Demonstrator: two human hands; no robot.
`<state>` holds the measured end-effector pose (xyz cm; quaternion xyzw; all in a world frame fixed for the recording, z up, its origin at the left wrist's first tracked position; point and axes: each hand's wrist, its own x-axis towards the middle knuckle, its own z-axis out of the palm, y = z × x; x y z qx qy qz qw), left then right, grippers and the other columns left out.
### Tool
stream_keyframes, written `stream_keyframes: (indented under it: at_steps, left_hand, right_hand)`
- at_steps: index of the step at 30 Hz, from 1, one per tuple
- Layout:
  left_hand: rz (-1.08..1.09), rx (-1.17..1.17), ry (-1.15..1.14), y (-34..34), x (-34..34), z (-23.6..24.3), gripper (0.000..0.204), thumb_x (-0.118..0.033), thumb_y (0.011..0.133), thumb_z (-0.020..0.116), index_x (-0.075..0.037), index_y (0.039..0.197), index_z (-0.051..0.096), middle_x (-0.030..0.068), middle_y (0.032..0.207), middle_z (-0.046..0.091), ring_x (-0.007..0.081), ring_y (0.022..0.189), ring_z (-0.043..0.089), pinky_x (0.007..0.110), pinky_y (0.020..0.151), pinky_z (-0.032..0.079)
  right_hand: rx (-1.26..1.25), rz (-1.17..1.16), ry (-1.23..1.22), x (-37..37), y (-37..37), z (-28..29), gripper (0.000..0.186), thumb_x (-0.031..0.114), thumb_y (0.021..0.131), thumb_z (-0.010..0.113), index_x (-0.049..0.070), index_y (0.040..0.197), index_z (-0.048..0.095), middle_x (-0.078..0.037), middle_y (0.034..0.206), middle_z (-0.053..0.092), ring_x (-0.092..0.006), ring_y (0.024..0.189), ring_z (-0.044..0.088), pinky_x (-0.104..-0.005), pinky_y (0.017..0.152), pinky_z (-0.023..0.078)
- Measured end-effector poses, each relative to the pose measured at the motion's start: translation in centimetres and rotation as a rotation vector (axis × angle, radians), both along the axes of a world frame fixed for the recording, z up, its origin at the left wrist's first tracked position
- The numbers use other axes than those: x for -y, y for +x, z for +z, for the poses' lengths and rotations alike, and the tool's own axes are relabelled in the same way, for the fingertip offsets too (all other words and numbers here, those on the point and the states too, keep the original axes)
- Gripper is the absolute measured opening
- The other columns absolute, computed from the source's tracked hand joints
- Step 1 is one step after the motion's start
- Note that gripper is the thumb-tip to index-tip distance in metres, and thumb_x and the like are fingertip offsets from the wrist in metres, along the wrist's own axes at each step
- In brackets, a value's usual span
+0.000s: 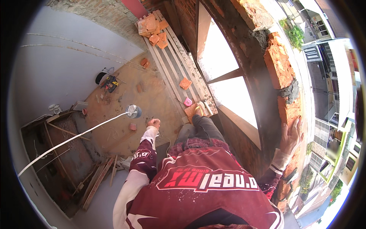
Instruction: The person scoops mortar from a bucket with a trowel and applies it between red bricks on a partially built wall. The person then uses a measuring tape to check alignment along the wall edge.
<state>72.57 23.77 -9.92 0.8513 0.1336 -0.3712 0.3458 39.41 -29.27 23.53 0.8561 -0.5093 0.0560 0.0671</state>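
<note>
My right hand (291,136) lies flat on the top course of an orange brick wall (286,110), its fingers stretched out. Grey mortar (290,91) fills the joint just beyond it, between two bricks. My left hand (154,123) hangs over the room at my left side, its fingers curled in; whether anything is inside them is hidden. A thin pale cord (168,144) shows beside that wrist. My foot (199,109) in a sandal stands at the near end of a plank scaffold (173,63), on or by an orange brick.
A pile of bricks (150,28) sits at the scaffold's far end. A single brick (185,83) and a pink tape measure (188,101) lie nearer. Below are a bucket (134,111), tools (110,83) and timber (100,181). Beyond the wall is an outdoor drop with buildings.
</note>
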Motion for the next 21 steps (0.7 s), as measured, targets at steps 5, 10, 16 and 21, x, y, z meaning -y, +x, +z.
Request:
stream_keyframes:
  at_steps: [5,10,16,21]
  left_hand:
    - [-0.166,-0.014,0.094,1.1,4.1,-0.1,0.024,-0.028,0.081,0.070,-0.007,0.094,0.074,0.0113,0.086,0.074,0.0207,0.080,0.069,0.035,0.078,0.053]
    - [-0.226,0.021,0.127,4.1,6.5,-1.4,0.026,-0.029,0.083,0.071,-0.007,0.096,0.074,0.0122,0.088,0.074,0.0232,0.084,0.070,0.037,0.080,0.053]
    - [-0.324,-0.012,0.100,12.4,7.9,-5.9,0.020,-0.025,0.083,0.070,-0.010,0.096,0.074,0.0078,0.084,0.072,0.0191,0.077,0.067,0.037,0.074,0.053]
    - [-0.402,-0.056,0.152,22.5,11.9,-9.0,0.019,-0.024,0.084,0.070,-0.010,0.097,0.074,0.0048,0.082,0.072,0.0151,0.076,0.066,0.033,0.071,0.053]
  right_hand:
    - [0.010,-0.037,0.034,-0.3,0.7,0.6,0.059,0.032,0.086,0.068,0.001,0.134,0.057,-0.017,0.145,0.050,-0.0313,0.137,0.045,-0.0546,0.115,0.021]
    - [0.008,-0.052,-0.027,-0.4,1.1,0.5,0.062,0.036,0.083,0.070,0.000,0.133,0.059,-0.017,0.144,0.051,-0.0314,0.137,0.045,-0.0550,0.116,0.019]
    - [0.122,-0.094,-0.096,-0.4,0.7,-1.0,0.061,0.045,0.088,0.066,0.004,0.132,0.060,-0.013,0.143,0.054,-0.0291,0.140,0.042,-0.0556,0.117,0.017]
    - [0.128,-0.217,-0.360,-1.0,5.7,-1.5,0.053,0.048,0.091,0.063,0.006,0.123,0.065,-0.010,0.135,0.060,-0.0325,0.136,0.045,-0.0555,0.115,0.022]
